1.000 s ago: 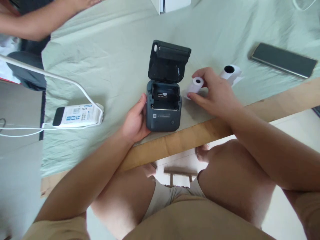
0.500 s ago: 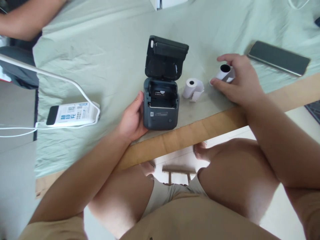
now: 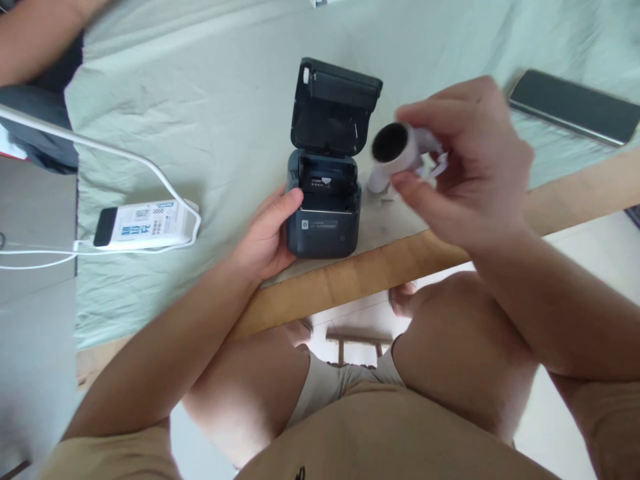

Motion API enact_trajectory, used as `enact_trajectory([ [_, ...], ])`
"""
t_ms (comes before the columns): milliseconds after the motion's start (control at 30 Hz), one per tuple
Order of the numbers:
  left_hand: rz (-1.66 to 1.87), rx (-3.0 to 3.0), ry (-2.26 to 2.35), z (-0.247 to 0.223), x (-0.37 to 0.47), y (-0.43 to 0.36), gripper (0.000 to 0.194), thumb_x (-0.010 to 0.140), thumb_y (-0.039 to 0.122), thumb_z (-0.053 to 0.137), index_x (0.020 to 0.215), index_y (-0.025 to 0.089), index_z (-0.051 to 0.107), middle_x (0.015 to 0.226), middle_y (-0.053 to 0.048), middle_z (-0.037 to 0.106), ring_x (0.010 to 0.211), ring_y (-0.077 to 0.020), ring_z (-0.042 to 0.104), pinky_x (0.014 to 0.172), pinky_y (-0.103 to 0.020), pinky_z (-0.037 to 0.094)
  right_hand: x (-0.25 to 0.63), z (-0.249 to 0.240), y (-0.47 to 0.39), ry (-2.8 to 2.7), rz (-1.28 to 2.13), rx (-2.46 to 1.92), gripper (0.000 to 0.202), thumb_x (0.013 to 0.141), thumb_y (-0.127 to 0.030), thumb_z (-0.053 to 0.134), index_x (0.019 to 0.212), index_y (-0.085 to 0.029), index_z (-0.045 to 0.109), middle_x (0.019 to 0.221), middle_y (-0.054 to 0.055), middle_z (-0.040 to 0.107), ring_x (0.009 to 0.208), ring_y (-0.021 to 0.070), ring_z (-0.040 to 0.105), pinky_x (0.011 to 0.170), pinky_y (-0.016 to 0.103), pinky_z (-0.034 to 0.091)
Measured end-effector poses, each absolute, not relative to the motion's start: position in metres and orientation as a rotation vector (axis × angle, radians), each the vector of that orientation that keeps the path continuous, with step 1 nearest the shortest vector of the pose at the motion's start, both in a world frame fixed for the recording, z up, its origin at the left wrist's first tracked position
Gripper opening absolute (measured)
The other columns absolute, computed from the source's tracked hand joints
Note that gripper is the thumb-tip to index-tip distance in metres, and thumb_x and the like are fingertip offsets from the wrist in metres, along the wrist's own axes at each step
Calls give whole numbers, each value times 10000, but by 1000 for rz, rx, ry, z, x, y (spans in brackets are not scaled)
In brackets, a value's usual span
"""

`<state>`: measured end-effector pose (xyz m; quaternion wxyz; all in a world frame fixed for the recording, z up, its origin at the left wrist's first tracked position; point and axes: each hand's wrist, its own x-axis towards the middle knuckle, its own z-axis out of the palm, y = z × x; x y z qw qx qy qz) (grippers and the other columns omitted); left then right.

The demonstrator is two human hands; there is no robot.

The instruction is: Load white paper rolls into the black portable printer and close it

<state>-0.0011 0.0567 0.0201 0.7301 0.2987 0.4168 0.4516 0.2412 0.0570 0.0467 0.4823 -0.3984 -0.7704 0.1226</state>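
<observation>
A small dark printer (image 3: 325,233) lies on the green cloth with its lid (image 3: 334,110) raised and its paper bay exposed. My left hand (image 3: 267,233) grips its left side, the thumb on the edge of the body. Pinched between thumb and fingers of my right hand (image 3: 465,160) is a white paper roll (image 3: 407,152) with a wide dark core, lifted above the cloth to the right of the printer. Some loose paper curls from it toward the palm. A second white roll (image 3: 379,181) stands beneath it, mostly hidden.
A dark phone (image 3: 575,107) lies at the right. On the left is a white power bank (image 3: 147,225) with a white cable (image 3: 120,155) around it. Another person's arm (image 3: 45,37) shows at the upper left. The table's wooden edge (image 3: 350,273) runs in front.
My right hand has lifted the wide-core roll off the cloth and moved it left, over the other roll. My left thumb has shifted onto the printer's edge.
</observation>
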Motion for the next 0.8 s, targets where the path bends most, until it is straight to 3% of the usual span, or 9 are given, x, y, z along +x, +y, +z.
enact_trajectory([
  [100,1002,681,911,18,-3,55,241,975,397,788,1082,181,800,1067,-91,880,1317,-351,790,1128,-442,655,213,48,57,-1939,339,-1077,236,981,-384,677,1213,-355,710,1227,34,772,1078,256,743,934,449,642],
  [200,1010,672,894,18,-2,55,207,981,383,783,1035,183,789,1078,-90,877,1366,-361,764,1162,-459,637,199,43,69,-2019,314,-1176,139,892,-263,642,1013,-329,631,1107,22,785,989,257,744,898,454,633],
  [433,1002,630,925,20,-1,55,154,997,359,763,998,206,783,994,-65,870,1357,-368,768,1167,-457,638,198,40,75,-2028,403,-1146,135,926,-208,630,869,-326,595,1039,5,799,1001,262,746,882,453,616],
  [700,1004,585,926,18,-2,55,210,971,368,795,1070,183,783,1064,-82,873,1312,-371,791,1153,-461,643,200,33,75,-1776,495,-1082,124,997,-409,694,941,-338,609,1049,32,735,925,259,696,874,470,628],
  [800,1016,595,923,18,-1,56,188,999,357,749,1066,186,788,974,-64,863,1269,-348,809,1143,-444,646,197,31,77,-1789,420,-1070,190,1012,-467,682,909,-334,594,1061,64,705,1032,294,687,897,489,625],
])
